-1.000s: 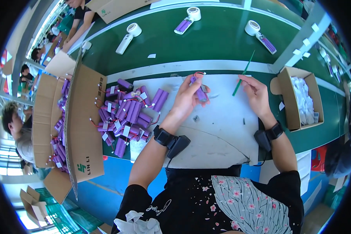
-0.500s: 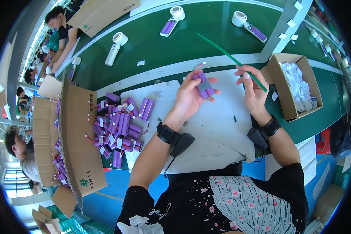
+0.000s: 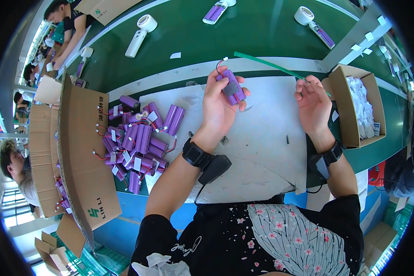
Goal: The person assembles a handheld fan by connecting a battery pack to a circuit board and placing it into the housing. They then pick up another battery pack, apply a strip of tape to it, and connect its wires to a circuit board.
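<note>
— Two hands at work: the left hand (image 3: pixel 218 103) grips a purple battery pack (image 3: pixel 231 86) over the white mat (image 3: pixel 267 152); the right hand (image 3: pixel 313 102) pinches a green strip (image 3: pixel 267 64).
— Handling?
— Pack probably rigid, fairly heavy, best held by its sides; strip light, bendy.

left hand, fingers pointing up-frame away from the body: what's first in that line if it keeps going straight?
Likely the pale strip along the conveyor edge, just beyond the purple twin-cell battery pack that the left hand holds. Past it lies the green belt. Height above the table is unclear, so the hand may pass over.
</note>
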{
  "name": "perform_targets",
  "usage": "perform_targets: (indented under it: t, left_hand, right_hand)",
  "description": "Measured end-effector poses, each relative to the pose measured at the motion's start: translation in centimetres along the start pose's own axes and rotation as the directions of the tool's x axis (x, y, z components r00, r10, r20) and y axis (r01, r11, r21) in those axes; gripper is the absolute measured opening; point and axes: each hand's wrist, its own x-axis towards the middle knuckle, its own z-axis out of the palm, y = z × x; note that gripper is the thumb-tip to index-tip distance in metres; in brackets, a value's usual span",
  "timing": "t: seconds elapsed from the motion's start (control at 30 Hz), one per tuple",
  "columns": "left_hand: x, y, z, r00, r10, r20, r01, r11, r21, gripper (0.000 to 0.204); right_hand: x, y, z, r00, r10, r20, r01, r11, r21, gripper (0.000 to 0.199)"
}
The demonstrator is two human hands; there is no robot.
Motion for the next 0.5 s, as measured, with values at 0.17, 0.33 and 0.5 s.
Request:
perform_targets:
  t: [0.17, 0.33, 0.5]
  left_hand:
    - [0.03, -0.03, 0.49, 0.991, 0.132, 0.002, -0.131, 0.98, 0.149, 0.025]
    - [-0.24, -0.47, 0.48, 0.978, 0.206, 0.01, -0.198, 0.925, 0.323, 0.024]
    - [-0.18, -0.2, 0.7, 0.967, 0.254, 0.01, -0.243, 0.915, 0.322, 0.022]
  right_hand:
    - [0.09, 0.15, 0.23, 0.996, -0.01, 0.089, 0.011, 1.0, -0.013, 0.014]
    - [-0.51, 0.16, 0.79, 0.998, -0.005, 0.064, 0.01, 0.997, -0.078, 0.014]
    - [-0.08, 0.02, 0.61, 0.998, -0.023, 0.061, 0.025, 0.999, -0.029, 0.014]
